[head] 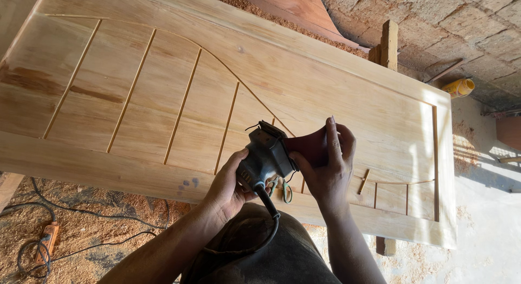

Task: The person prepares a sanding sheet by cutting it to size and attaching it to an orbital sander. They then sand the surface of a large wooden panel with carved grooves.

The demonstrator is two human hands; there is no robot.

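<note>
Sawdust covers the workshop floor point(87, 230) beneath a pale wooden door point(304, 72) lying flat. Near its lower edge, the left hand point(228, 189) grips a grey electric sander point(266, 159), while the right hand point(325, 170) pinches a dark red sandpaper sheet point(309, 145) against it. An orange power strip point(48, 238) lies at lower left.
</note>
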